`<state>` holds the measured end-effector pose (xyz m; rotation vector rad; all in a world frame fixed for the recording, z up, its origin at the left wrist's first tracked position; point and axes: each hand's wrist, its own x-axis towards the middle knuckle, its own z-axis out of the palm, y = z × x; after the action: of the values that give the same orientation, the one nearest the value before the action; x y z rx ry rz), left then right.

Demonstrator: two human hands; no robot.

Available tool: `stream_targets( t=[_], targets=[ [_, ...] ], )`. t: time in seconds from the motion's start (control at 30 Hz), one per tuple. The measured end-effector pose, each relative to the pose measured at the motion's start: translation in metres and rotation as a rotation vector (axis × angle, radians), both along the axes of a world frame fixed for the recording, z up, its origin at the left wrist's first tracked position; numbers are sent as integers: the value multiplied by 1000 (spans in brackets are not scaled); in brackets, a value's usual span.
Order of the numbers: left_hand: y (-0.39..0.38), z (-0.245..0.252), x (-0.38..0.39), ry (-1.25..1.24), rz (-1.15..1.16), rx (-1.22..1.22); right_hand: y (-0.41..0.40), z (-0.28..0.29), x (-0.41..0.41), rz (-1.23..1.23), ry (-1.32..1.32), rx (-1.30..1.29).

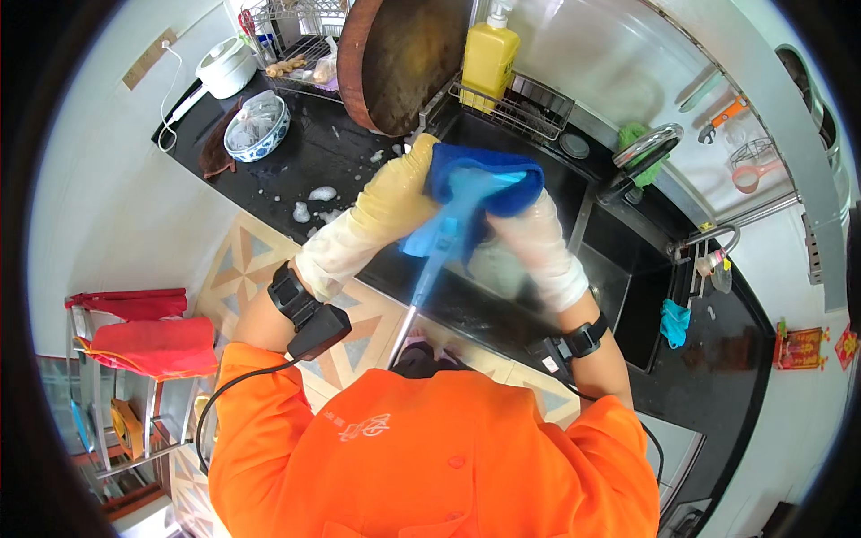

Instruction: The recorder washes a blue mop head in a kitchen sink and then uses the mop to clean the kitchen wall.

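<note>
A dark blue cloth (488, 155) is draped around the head of a light blue, long-handled cleaning tool (440, 245), possibly a flat mop. My left hand (397, 185), in a wet yellowish-white rubber glove, grips the cloth's left end. At its lower right edge, my right hand (531, 235) holds the cloth too; that glove is pale and its fingers are blurred and partly hidden. The tool's metal pole slants down toward my body. Cloth and tool head are held up over the near edge of the black sink (585, 202).
Soap suds (323, 194) dot the black countertop (316, 144). A large wok (410, 60) leans behind, beside a yellow pump bottle (490, 60) in a wire rack (531, 111). The faucet (639, 161) rises at right. A blue-and-white bowl (259, 144) and white electric pot (227, 67) stand left.
</note>
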<state>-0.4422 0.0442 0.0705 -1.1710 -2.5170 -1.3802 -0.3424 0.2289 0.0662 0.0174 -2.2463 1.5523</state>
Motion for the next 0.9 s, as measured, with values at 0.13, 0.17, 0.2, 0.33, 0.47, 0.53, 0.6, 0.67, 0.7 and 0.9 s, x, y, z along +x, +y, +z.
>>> stream_targets(
  t=[0.13, 0.17, 0.2, 0.33, 0.47, 0.53, 0.6, 0.67, 0.7, 0.9],
  targets=[
    [-9, 20, -6, 27, -119, 74, 17, -10, 3, 217, -9, -48],
    [-9, 29, -4, 15, -167, 127, 21, -17, 3, 286, -72, -128],
    [-8, 36, -2, 2, -212, 180, 25, -28, 3, 291, -75, -127],
    [8, 58, 9, 149, -293, 159, 14, -60, 10, 367, -740, 92],
    [32, 69, 21, 151, -308, 51, 13, -137, 8, 98, -331, 343],
    [28, 75, 17, 117, -370, -114, 9, -140, 4, 263, -203, -757],
    [18, 79, 13, -192, -644, 0, 6, -135, 6, 106, -331, -38],
    [3, 68, -7, -12, -605, -161, 11, -126, 12, 158, -269, 468],
    [-4, 55, -10, -12, -523, -229, 6, -129, 11, 60, -126, 221],
    [-28, -25, 10, 300, -72, -278, -7, -87, 10, 3, -265, -80]
  ],
)
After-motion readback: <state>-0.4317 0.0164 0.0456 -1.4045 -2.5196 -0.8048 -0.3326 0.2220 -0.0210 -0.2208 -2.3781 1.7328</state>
